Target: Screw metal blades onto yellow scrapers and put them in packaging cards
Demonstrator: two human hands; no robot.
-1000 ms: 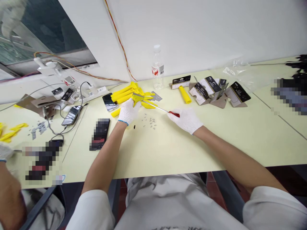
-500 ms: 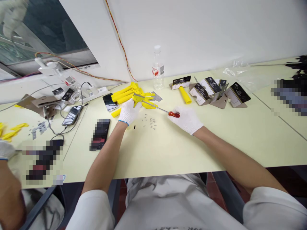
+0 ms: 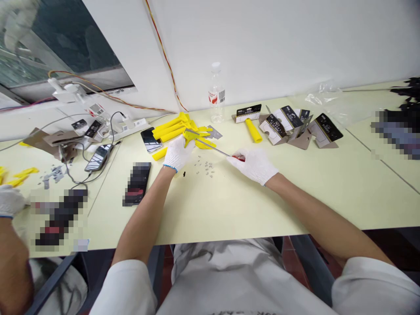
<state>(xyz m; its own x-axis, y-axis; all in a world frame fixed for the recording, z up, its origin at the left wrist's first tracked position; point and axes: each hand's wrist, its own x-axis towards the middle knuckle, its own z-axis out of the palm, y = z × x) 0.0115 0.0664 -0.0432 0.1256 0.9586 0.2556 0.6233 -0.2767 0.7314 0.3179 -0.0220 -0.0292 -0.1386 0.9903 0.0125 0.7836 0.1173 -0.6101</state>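
My left hand [image 3: 178,154], in a white knit glove, is closed around a yellow plastic scraper-like piece [image 3: 189,136]. In my gloved right hand [image 3: 257,165] is a screwdriver [image 3: 215,148] with a long metal shaft. Its red handle is mostly covered by my fingers. The shaft points left and its far end meets the yellow piece; the exact contact is too small to make out. Several small metal bits [image 3: 208,168] lie on the table between my hands. Behind my left hand is a pile of yellow plastic handles [image 3: 169,130], with flat grey plates [image 3: 215,132] beside it.
A water bottle [image 3: 216,96] stands by the wall. To the right lie a yellow tube-shaped handle [image 3: 253,130] and several folded black-and-white cards [image 3: 288,120]. Phones [image 3: 138,181], cables and a power strip [image 3: 134,127] are on the left, near another person's gloved hand [image 3: 11,201].
My right fingers have shifted over the screwdriver's handle, covering more of it. The yellow piece and my left hand have moved slightly right. The other person's hand has also moved a little right.
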